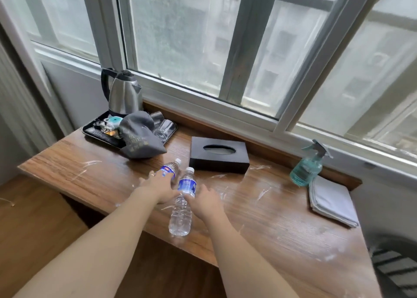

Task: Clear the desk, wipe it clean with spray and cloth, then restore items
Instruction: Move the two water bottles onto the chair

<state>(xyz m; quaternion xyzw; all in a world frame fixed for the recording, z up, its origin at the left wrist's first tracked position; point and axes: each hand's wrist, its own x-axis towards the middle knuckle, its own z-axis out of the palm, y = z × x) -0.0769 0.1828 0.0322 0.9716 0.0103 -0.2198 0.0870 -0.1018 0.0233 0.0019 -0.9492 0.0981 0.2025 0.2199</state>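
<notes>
1. Your forearms enter from 6 o'clock and converge on the middle of the wooden counter, whose surface carries white smears and streaks.
2. Nearer water bottle: it stands close to the front edge of the counter. Your right hand touches its labelled upper part from the 3 o'clock side; whether the fingers are curled round it or merely laid against it cannot be told from this view.
3. Farther water bottle: it stands just beyond the first, toward 11 o'clock. Your left hand covers its lower body, fingers spread over it; a firm grip cannot be confirmed here either.
4. Folded grey cloth at 3 o'clock, lying flat near the right end of the counter.
5. Teal spray bottle, upright, just behind the cloth toward the wall.
6. Black tissue box at 12 o'clock, just beyond the two bottles.
7. Grey drawstring bag at 11 o'clock, slumped against a black tray that holds sachets and upturned glasses.
8. Steel kettle, at the back of the tray beneath the window.
9. Step in hand, as judged: clearing, at its start, since every item is on the counter and spray and cloth lie untouched.
10. Next move, as judged: close each hand fully round its bottle, lift both straight up to avoid knocking them together, and carry them off the counter.
</notes>
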